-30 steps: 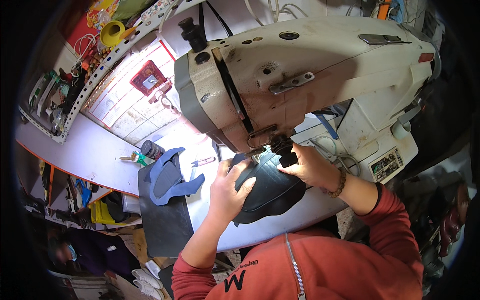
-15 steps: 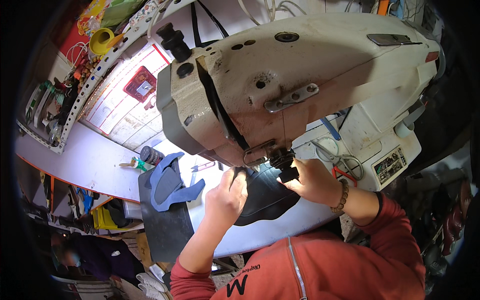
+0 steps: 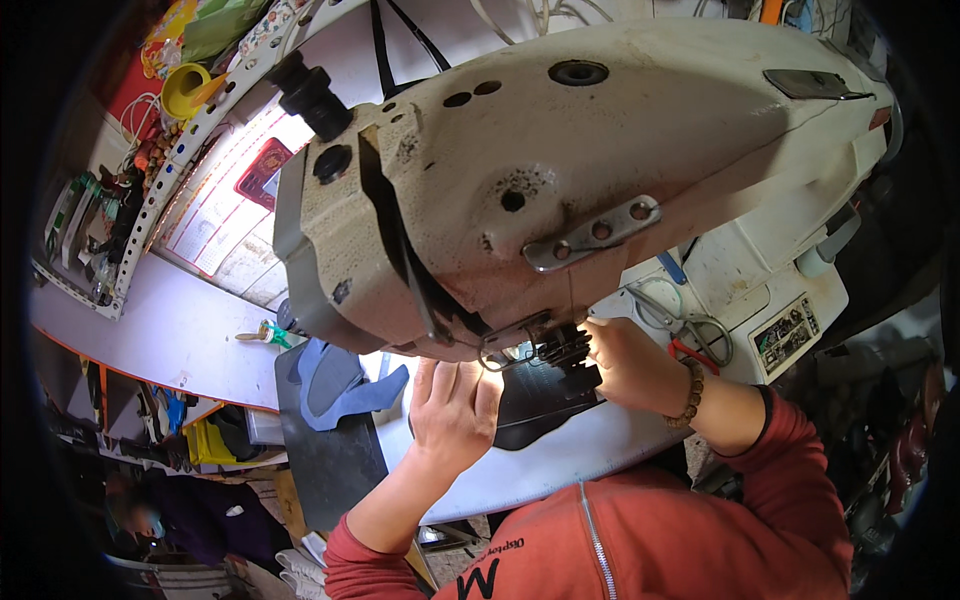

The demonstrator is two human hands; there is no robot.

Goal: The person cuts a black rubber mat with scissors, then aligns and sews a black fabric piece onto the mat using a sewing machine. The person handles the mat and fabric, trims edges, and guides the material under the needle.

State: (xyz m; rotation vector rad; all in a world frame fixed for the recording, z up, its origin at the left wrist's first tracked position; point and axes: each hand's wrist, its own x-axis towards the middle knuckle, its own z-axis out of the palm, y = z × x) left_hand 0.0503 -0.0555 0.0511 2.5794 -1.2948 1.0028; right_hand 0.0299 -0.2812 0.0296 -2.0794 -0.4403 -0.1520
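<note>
**Fingers close to the needle**

Black piece (image 3: 545, 405) flat on the white bed (image 3: 560, 465), tucked under the machine head (image 3: 560, 190), just in front of the presser foot (image 3: 545, 350). Front edge hidden by the head; seam line not visible.

Left hand (image 3: 455, 410) spread flat, palm down, pressing the piece's left edge onto the bed; gripping nothing, only holding down. Right hand (image 3: 630, 365) curled at the right of the foot, fingertips pinching or steadying the piece there; how tightly shut cannot be told, since the head covers the tips.

Risks, as a judgement:
- Fingertips of both hands very near the foot; a start of the needle with no backing off could catch a finger.
- Uneven pressure, flat on the left and pinched on the right, could skew the piece and pull the stitch off line.
- Bead bracelet (image 3: 690, 395) on the right wrist near moving parts; could snag.
- Scissors (image 3: 690, 335) just beyond the right hand on the bed; a sweep of the wrist could knock them.

Further out: blue pieces (image 3: 335, 380) on a dark sheet (image 3: 320, 450) to the left, well apart from the work; white table (image 3: 160, 330) beyond; yellow cup (image 3: 185, 90) on the cluttered shelf.
</note>
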